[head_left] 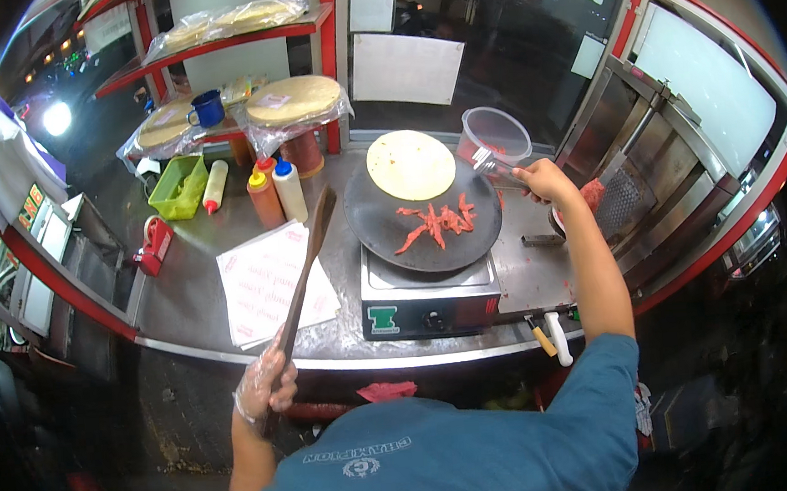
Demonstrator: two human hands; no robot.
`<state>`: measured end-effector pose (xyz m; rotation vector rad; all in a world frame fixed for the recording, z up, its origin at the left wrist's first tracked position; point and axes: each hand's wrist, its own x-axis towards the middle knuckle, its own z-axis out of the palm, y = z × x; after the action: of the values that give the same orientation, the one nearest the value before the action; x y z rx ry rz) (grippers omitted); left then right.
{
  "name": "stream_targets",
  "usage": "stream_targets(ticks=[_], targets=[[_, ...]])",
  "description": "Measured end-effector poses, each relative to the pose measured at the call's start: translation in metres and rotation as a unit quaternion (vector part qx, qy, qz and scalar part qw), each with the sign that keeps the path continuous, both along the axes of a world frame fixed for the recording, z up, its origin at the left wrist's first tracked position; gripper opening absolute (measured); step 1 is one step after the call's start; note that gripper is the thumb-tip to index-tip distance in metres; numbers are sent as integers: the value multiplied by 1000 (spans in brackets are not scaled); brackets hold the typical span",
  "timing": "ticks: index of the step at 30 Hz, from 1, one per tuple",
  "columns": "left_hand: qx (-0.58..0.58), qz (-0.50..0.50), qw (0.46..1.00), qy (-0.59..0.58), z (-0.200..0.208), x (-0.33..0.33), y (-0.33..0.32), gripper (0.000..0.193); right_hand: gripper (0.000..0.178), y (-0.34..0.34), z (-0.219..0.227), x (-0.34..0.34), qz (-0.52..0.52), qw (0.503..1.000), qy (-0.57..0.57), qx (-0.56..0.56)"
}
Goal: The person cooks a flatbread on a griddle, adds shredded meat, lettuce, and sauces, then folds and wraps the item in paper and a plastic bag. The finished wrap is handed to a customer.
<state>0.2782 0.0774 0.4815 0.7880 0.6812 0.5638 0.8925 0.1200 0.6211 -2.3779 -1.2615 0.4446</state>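
My left hand (264, 384), in a clear plastic glove, is closed around the handle of a long dark wooden spatula (299, 298), whose blade points up beside the griddle. My right hand (546, 182) grips a metal fork (490, 160), its tines between the griddle's right edge and a clear plastic tub (495, 133). On the round black griddle (369, 215), a pale flatbread (411, 165) lies at the far side. Nearer, strips of reddish meat (435, 224) are scattered over the surface. The griddle rests on a steel tabletop stove (430, 309).
Left of the griddle lie printed paper sheets (263, 277); behind them stand sauce bottles (265, 200) and a green basket (179, 183). Wrapped flatbreads (292, 101) and a blue mug (207, 109) sit on a shelf. At right stands a vertical grill (647, 150); knife handles (558, 339) jut over the front edge.
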Motion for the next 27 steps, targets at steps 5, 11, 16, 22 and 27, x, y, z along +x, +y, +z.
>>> stream_targets(ticks=[5, 11, 16, 22, 27], targets=[[64, -47, 996, 51, 17, 35, 32, 63, 41, 32, -55, 13, 2, 997, -13, 82], [95, -80, 987, 98, 22, 57, 37, 63, 44, -23, -41, -33, 36, 984, 169, 51], [83, -111, 988, 69, 13, 72, 30, 62, 33, -81, -19, -1, -21, 985, 141, 97], [67, -158, 984, 50, 14, 106, 24, 60, 37, -30, -27, -32, 72, 980, 154, -99], [48, -114, 992, 39, 39, 87, 24, 60, 30, -30, 2, -74, 196, 968, -144, 56]])
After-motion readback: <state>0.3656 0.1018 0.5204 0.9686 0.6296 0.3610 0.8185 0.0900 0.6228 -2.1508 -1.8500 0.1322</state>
